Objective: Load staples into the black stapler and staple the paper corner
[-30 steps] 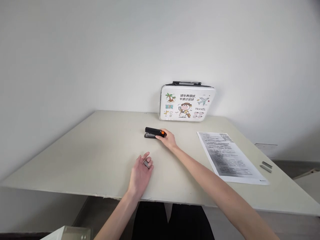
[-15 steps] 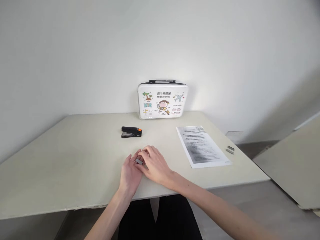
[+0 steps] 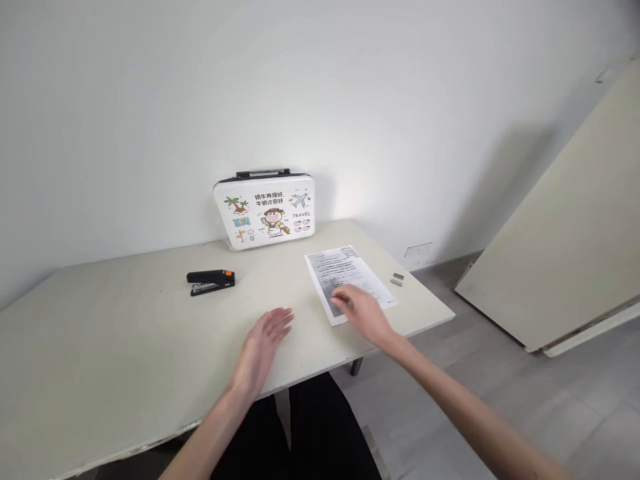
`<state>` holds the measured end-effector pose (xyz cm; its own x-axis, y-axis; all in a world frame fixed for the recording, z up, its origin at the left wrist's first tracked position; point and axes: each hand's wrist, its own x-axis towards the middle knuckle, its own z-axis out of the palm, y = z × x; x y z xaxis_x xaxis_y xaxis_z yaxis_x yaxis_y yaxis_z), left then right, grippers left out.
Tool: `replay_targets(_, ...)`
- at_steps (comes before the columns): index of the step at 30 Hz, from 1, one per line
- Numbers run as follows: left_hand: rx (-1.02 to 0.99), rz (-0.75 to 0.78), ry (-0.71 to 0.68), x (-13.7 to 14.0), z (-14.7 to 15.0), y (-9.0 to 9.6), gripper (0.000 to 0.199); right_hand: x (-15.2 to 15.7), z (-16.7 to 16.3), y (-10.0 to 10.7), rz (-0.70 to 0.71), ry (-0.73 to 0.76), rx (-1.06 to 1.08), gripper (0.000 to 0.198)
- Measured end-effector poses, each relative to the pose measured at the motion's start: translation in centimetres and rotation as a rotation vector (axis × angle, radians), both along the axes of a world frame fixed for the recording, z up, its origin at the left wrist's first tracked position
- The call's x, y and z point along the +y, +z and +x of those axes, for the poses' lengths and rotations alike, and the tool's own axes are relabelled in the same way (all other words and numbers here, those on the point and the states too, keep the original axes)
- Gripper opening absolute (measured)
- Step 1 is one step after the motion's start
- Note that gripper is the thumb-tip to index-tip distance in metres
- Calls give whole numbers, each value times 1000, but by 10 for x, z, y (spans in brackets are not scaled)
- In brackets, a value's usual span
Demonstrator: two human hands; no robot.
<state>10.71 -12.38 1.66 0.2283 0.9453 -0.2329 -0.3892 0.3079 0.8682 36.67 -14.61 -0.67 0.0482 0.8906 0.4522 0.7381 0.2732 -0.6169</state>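
Observation:
My left hand (image 3: 265,343) is held on its edge over the front of the table, fingers stretched out, and nothing shows in it. My right hand (image 3: 363,310) is over the lower part of a printed sheet of paper (image 3: 345,267), thumb and fingers pinched together. What sits between those fingertips is too small and blurred to make out. Right of the paper lie two short grey staple strips (image 3: 397,279), side by side. A black stapler (image 3: 211,281) with an orange patch rests on the table, beyond my left hand and to its left.
A white carry case (image 3: 267,213) with cartoon prints and a black handle stands against the wall at the back of the pale table (image 3: 125,333). A large pale panel (image 3: 550,267) leans at the right, past the table's right edge.
My right hand has moved away from my left palm, rightward over the paper. The grey staple strip seen in my left palm no longer shows there. The view has turned to the right.

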Motion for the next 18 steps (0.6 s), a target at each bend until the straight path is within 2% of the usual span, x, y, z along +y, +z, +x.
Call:
replay_targets(4,416,280,29,8,-55,-6,36,-6,92,-26,-37,-283,31,23)
replay_targets(7,560,328,74,12,-90,-8,49,-11,135,-45,-43,-402,31,28)
replay_targets(11,654,351,79,10,-106,-5,55,-12,157,-60,-24,-483,10,34)
replay_targets(15,765,406,23,6,-111,0,59,-11,162,-65,46,-549,9,40)
replay_targets(18,863,451,-31,7,-129,3,57,-16,161,-66,101,-601,45,43)
